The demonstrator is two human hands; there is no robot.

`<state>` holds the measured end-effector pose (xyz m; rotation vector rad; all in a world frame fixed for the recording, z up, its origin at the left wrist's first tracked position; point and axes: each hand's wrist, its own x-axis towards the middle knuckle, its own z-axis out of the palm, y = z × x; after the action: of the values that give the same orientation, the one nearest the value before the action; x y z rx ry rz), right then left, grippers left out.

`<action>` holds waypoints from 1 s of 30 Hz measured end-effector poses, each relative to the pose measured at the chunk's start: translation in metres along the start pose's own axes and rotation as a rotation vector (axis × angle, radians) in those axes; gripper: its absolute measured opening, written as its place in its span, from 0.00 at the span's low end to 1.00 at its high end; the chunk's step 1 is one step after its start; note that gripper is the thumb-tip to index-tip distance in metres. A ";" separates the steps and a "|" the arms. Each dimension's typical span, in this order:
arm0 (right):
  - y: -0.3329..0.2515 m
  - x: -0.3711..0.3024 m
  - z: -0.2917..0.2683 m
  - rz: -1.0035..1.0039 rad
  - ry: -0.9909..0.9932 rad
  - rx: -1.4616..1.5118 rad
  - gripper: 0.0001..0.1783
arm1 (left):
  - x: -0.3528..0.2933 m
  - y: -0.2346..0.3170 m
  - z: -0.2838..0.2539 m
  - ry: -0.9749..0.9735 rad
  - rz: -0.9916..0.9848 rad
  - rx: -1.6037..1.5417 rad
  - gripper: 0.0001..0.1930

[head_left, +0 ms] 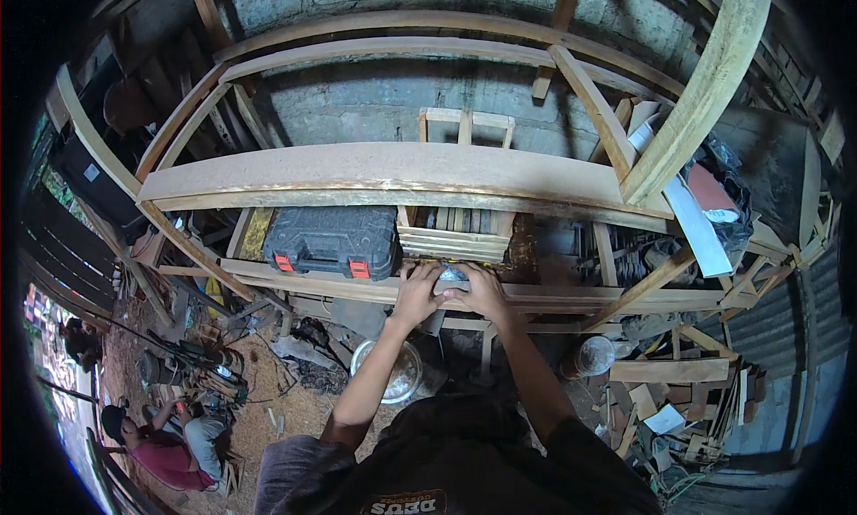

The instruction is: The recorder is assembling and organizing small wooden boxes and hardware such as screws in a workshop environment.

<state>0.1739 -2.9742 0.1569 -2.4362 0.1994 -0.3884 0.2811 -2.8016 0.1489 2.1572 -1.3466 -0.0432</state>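
Both of my hands reach forward to the edge of a wooden bench shelf [357, 288]. My left hand [418, 294] and my right hand [482, 292] close around a small rounded grey-blue object [453, 277], with the thumbs meeting on its near side. Fingers cover most of it, so its kind does not show. Just beyond the hands stands a slatted wooden crate [455, 245]. Left of the crate lies a black hard plastic tool case [335, 238] with two red latches.
A wide board [384, 171] crosses above the shelf, and a slanted post [705, 87] rises at right. Below are a round metal container [397, 372], a clear tub [594, 355] and a pile of wood offcuts [678, 417]. Another person [174, 444] sits low at far left.
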 end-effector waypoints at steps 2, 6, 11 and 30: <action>0.001 -0.003 0.006 0.078 0.038 0.096 0.31 | -0.006 0.005 0.000 0.025 0.012 -0.007 0.33; -0.017 -0.011 0.011 -0.009 0.253 -0.129 0.27 | -0.026 0.014 0.003 0.171 0.017 -0.075 0.31; -0.017 -0.052 0.005 0.032 0.264 0.031 0.22 | -0.042 0.038 0.005 0.177 -0.021 -0.132 0.29; 0.001 -0.236 -0.134 0.180 0.493 0.243 0.16 | -0.032 0.240 0.072 0.121 0.079 -0.344 0.18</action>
<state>-0.0928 -2.9968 0.2025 -2.0290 0.5449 -0.8731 0.0476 -2.8834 0.1997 1.7902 -1.2522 -0.1031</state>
